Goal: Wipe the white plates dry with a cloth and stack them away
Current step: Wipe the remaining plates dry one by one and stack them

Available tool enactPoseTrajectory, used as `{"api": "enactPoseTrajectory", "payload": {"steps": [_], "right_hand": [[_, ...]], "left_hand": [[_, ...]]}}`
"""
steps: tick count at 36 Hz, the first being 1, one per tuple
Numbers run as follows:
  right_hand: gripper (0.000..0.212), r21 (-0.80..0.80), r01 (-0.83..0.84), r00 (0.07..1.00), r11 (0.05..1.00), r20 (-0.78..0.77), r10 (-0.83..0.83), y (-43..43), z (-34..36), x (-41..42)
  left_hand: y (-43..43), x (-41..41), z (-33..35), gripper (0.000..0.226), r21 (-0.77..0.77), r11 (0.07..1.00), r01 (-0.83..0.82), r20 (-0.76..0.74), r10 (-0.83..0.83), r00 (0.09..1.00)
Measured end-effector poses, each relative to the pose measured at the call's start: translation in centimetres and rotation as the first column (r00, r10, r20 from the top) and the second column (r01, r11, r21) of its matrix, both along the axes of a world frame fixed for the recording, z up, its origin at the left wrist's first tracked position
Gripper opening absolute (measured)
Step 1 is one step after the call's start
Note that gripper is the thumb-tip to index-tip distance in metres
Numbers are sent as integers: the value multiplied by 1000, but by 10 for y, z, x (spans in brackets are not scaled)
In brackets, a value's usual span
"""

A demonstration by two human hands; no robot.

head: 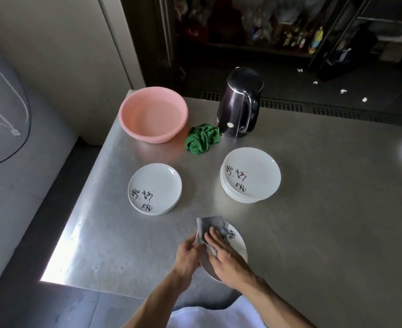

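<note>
Wiping step: left hand (188,254) fingers curl on the rim of 1 tilted white plate (239,243) above the table's (313,209) near edge, right hand (229,260) fingers flat together, pressing grey cloth (209,224) to its face — next likely needs flipping, then stacking on left pile (155,188) or right pile (250,175).

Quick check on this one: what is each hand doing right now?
Left hand: grips the rim of the white round plate.
Right hand: open, flat fingers pressing the grey cloth onto that plate.
</note>
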State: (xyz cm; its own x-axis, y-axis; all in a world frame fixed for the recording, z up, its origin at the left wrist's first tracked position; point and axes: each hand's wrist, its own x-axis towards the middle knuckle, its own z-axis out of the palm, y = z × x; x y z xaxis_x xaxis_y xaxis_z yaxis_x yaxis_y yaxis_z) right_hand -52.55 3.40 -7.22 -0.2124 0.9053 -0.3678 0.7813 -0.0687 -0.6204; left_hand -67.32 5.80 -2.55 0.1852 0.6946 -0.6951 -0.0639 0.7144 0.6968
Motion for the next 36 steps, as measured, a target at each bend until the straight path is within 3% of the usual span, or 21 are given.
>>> {"api": "enactPoseTrajectory", "payload": {"steps": [4,7,9,11,14,18,21,25,30,33,36], "right_hand": [[56,-63,182,928,981,341,-150,11,2,4],[57,-82,187,964,979,206,-167,13,3,-6],[57,-17,85,995,996,45,-84,10,5,-11],[59,42,-41,999,998,-13,42,6,5,-13],[58,2,15,1000,1000,8,-15,6,-3,-7],[55,-118,305,944,945,171,-283,12,-3,-2],[56,-10,118,986,993,122,-116,4,0,-10],[57,2,-19,999,1000,-31,19,0,3,-12],[56,-60,148,951,987,284,-125,10,4,-1],[55,-83,138,981,987,148,-125,13,9,-9],[59,-35,-10,1000,999,-13,10,8,13,-16]], "left_hand": [[-2,-6,-8,42,-54,983,-177,-4,177,984],[4,-6,-10,14,-54,977,-206,-101,200,975],[6,-4,-9,14,-49,984,-171,-139,163,977],[3,-4,-6,17,-40,991,-127,-134,121,984],[-2,-10,-6,12,-39,989,-143,-69,140,988],[-2,-11,-5,45,-32,997,-71,-42,69,997],[-2,-6,1,49,5,998,59,-19,-59,998],[-3,-8,1,44,31,999,27,19,-28,999],[-3,-16,-5,43,-56,978,-199,41,202,979],[0,-15,-7,13,-38,977,-210,-58,207,977],[1,-14,-5,15,-55,992,-117,-95,111,989]]}}
